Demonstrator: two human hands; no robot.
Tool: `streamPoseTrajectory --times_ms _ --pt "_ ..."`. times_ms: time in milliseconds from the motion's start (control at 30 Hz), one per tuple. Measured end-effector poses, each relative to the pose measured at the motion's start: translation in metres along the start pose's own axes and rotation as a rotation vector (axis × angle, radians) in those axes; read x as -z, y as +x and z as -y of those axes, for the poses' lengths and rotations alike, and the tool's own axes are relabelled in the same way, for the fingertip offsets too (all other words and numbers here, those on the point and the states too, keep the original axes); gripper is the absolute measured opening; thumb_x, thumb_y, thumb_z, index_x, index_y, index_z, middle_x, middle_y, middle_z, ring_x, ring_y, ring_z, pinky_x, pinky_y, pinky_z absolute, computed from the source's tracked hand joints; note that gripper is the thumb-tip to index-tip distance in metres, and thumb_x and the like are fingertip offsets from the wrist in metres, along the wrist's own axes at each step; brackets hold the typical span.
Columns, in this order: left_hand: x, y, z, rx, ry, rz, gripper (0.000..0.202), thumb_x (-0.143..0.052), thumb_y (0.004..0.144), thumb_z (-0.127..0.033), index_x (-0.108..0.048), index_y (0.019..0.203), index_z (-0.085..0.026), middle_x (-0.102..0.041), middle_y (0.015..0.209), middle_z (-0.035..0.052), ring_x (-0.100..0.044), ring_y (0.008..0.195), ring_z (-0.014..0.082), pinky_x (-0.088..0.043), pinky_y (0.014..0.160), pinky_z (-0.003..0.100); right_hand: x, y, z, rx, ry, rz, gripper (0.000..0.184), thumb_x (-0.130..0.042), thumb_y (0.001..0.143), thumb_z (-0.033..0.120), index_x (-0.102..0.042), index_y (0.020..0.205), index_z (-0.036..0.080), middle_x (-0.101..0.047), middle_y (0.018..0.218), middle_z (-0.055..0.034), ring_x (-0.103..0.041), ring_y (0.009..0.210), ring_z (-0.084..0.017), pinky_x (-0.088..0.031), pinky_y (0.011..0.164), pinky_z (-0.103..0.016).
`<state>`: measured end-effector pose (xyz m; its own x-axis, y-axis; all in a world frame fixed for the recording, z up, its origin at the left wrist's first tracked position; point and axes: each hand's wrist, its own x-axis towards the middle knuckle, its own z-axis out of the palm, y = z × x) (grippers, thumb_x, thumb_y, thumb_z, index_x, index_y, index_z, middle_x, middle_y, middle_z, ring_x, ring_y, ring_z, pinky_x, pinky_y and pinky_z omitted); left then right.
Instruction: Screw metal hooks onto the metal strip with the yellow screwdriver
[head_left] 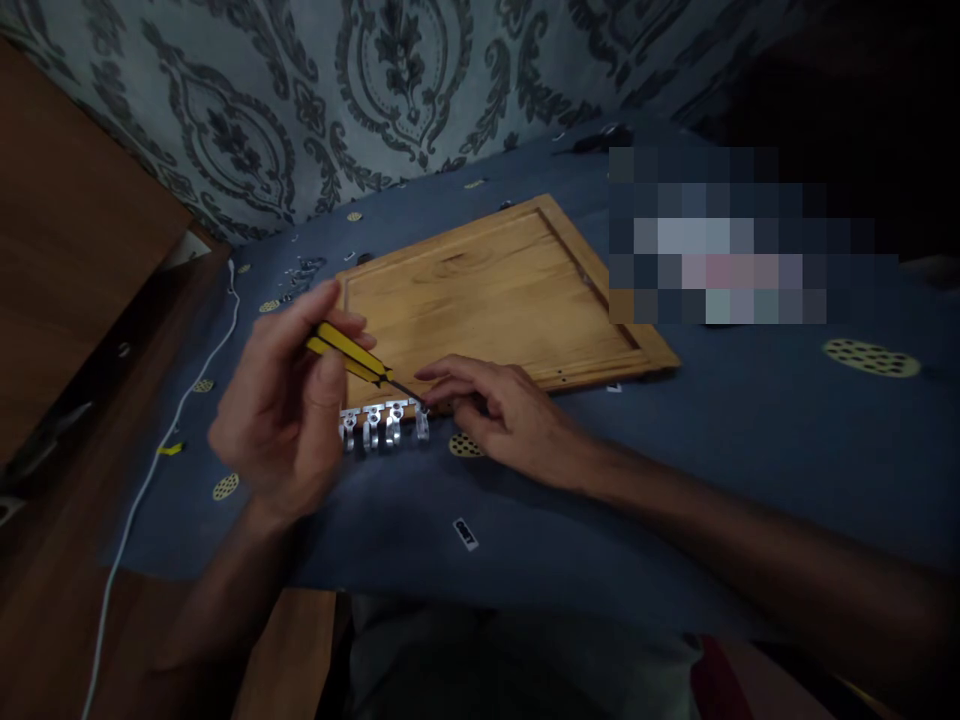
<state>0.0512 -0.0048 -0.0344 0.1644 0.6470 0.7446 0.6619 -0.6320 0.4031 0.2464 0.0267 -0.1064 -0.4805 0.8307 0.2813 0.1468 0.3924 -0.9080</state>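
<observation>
Yellow-and-black screwdriver [349, 355] sits pinched in my left hand [281, 410], fingers closed round its handle. Its tip slants down to the right end of a row of metal hooks [379, 420]. My right hand [502, 415] lies half open, fingertips touching that same end. The hooks rest between my hands, against the wooden board's [495, 290] near edge.

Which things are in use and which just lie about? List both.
In use: left hand, screwdriver, right hand, metal hooks, wooden board.
Lying about: white cable, small label, loose metal bits.
</observation>
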Motion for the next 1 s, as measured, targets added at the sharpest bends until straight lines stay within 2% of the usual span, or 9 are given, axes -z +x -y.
streamPoseTrajectory --times_ms 67,133,233,367,667,1000 --pt "-0.0021 0.0022 -0.0008 -0.02 0.016 -0.17 0.031 -0.051 0.108 -0.031 -0.06 0.137 -0.039 -0.07 0.113 -0.0039 -0.073 0.095 0.0162 -0.066 0.085 0.042 0.0003 0.0001 -0.0009 0.013 -0.003 0.003 0.047 -0.049 0.083 0.001 -0.065 0.125 0.016 -0.082 0.104 -0.0088 -0.077 0.089 -0.02 -0.055 0.075 -0.032" --pt "-0.0041 0.004 0.0003 -0.045 0.0 -0.226 0.03 -0.052 0.108 -0.029 -0.062 0.135 -0.037 -0.07 0.11 -0.0058 -0.073 0.092 0.0149 -0.066 0.081 0.041 0.0004 0.0002 -0.0021 0.025 -0.011 0.0 0.048 -0.049 0.082 0.001 -0.065 0.125 0.015 -0.082 0.103 -0.0086 -0.077 0.087 -0.02 -0.055 0.075 -0.032" --pt "-0.0045 0.0046 0.0031 -0.054 -0.073 -0.16 0.029 -0.057 0.106 -0.027 -0.065 0.133 -0.031 -0.071 0.107 -0.0034 -0.072 0.09 0.0137 -0.066 0.08 0.039 0.0003 0.0003 -0.003 0.022 -0.025 -0.001 0.05 -0.049 0.081 0.001 -0.065 0.125 0.017 -0.083 0.104 -0.0073 -0.078 0.089 -0.02 -0.056 0.077 -0.033" --pt "-0.0015 0.0031 0.0046 -0.033 -0.089 -0.048 0.031 -0.059 0.104 -0.029 -0.065 0.133 -0.035 -0.071 0.108 0.0003 -0.073 0.095 0.0171 -0.066 0.082 0.037 0.0002 0.0004 -0.0011 -0.009 -0.008 0.018 0.048 -0.049 0.082 0.002 -0.065 0.125 0.019 -0.083 0.105 -0.0075 -0.079 0.093 -0.02 -0.058 0.077 -0.032" --pt "-0.0034 -0.0001 0.0076 -0.083 -0.017 -0.015 0.033 -0.055 0.105 -0.029 -0.061 0.137 -0.037 -0.072 0.107 0.0016 -0.071 0.091 0.0165 -0.061 0.08 0.033 0.0002 0.0011 -0.0002 -0.009 0.002 0.004 0.049 -0.05 0.081 0.001 -0.067 0.122 0.021 -0.082 0.103 -0.0061 -0.079 0.094 -0.021 -0.059 0.087 -0.037" --pt "0.0005 -0.0006 0.0084 -0.098 -0.004 0.052 0.035 -0.057 0.104 -0.029 -0.06 0.139 -0.034 -0.072 0.112 0.003 -0.069 0.097 0.0171 -0.061 0.082 0.032 0.0001 0.0021 -0.0001 0.007 -0.018 0.014 0.049 -0.05 0.08 0.0 -0.067 0.121 0.019 -0.082 0.103 -0.0072 -0.078 0.097 -0.022 -0.059 0.085 -0.036"
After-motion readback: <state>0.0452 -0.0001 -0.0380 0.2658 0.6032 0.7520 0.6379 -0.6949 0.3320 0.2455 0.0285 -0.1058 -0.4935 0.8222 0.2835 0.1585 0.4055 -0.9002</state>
